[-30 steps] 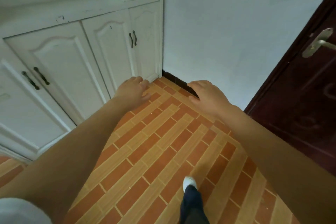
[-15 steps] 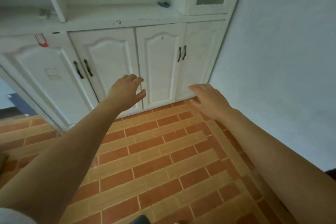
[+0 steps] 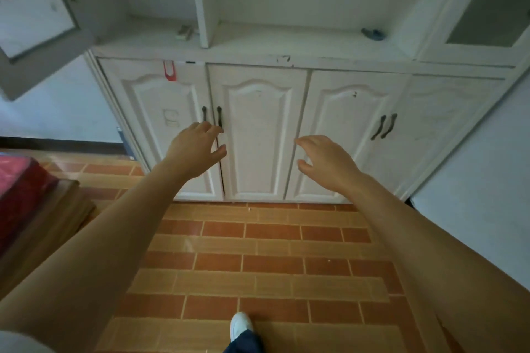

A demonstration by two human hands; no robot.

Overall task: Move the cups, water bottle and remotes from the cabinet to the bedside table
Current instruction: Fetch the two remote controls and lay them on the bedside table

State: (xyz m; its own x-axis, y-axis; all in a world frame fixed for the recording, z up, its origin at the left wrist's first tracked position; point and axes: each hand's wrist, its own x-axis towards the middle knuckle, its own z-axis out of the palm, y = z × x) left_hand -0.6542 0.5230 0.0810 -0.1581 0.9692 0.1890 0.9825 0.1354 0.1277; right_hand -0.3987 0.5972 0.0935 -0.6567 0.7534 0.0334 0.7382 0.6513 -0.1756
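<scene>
A white cabinet (image 3: 258,135) fills the view ahead, its lower doors closed. My left hand (image 3: 195,149) is held out in front of the door handles (image 3: 212,117), fingers apart and empty. My right hand (image 3: 324,159) hovers in front of the middle doors, fingers apart and empty too. On the cabinet ledge lie a small pale object (image 3: 184,32) at the left and a small blue object (image 3: 372,34) at the right; what they are I cannot tell. No cups, bottle or remotes are clearly visible.
An upper cabinet door (image 3: 34,8) hangs open at the top left. A glass-front door (image 3: 487,8) is at the top right. Red bedding on a wooden frame (image 3: 25,203) is at the left. Brick-pattern floor (image 3: 258,266) lies below, with my shoe (image 3: 241,327).
The view has swung left from the corner by the dark door to face the cabinet squarely. Both hands stay raised and empty, with the cabinet nearer.
</scene>
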